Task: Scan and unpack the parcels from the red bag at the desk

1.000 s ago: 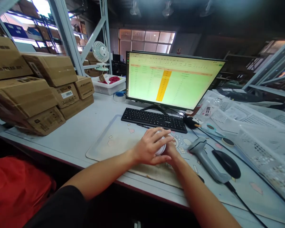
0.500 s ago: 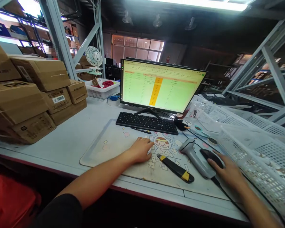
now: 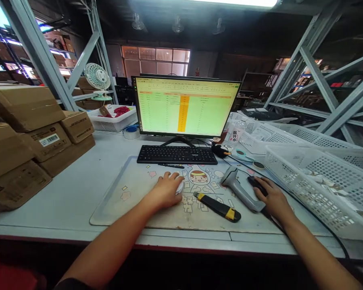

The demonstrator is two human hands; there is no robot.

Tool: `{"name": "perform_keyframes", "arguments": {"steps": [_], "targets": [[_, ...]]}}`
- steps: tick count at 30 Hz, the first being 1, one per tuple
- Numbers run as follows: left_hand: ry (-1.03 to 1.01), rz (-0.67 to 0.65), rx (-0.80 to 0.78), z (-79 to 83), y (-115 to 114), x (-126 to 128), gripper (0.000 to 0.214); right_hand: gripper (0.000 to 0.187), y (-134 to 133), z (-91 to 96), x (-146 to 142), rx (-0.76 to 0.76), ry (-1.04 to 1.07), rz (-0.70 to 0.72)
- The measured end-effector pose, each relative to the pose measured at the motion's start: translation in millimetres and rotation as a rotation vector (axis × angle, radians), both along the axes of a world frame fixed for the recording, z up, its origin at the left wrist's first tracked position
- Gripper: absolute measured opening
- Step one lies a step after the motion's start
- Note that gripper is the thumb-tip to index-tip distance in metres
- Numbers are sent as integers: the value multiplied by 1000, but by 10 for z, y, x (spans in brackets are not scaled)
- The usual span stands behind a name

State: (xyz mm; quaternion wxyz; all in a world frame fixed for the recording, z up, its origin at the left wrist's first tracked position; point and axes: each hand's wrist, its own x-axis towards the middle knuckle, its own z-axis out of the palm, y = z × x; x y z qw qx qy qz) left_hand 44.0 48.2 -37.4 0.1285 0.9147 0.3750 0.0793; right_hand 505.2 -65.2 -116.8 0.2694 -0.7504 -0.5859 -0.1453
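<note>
My right hand (image 3: 274, 197) is curled over a black computer mouse (image 3: 257, 185) on the printed desk mat (image 3: 115, 205). Under the bent fingers of my left hand (image 3: 167, 189) shows the edge of a small white rounded object (image 3: 179, 187); most of it is hidden, so its kind is unclear. Between my hands lie a black and yellow utility knife (image 3: 218, 206) and a grey barcode scanner (image 3: 243, 191). A black keyboard (image 3: 177, 154) and a pen (image 3: 171, 165) are beyond them. Behind the keyboard, the monitor (image 3: 160, 108) displays a green spreadsheet with an orange column.
Cardboard boxes (image 3: 24, 106) are stacked on the left. White perforated baskets (image 3: 308, 193) line the right side, near a water bottle (image 3: 237, 131) and a tape roll (image 3: 258, 165). At the back left are a basket (image 3: 109, 124), blue tape (image 3: 131, 132) and a fan (image 3: 97, 76).
The camera view has turned, so the desk and monitor appear further left. My right hand is now wrapped more fully over the mouse. My left hand stays on the white object.
</note>
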Motion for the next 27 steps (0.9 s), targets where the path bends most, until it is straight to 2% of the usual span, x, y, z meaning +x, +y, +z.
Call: {"name": "perform_keyframes", "arguments": {"steps": [5,7,9,15,22,27], "targets": [[-312,81,-59,76,3,49,56,56,-22,25,-41,-29,-2,-4],[-375,124,-103,86,20,54,54,57,-19,28,-46,-47,2,8],[-377,138,-129,76,34,60,53,59,-11,19,-43,-43,2,4],[-332,69,-162,25,14,98,55,53,5,-43,-4,-11,-2,0],[-318,107,-172,18,32,96,55,61,17,-71,35,-21,-36,25],[-292,114,-173,12,37,103,54,57,26,-107,69,4,-50,34]]}}
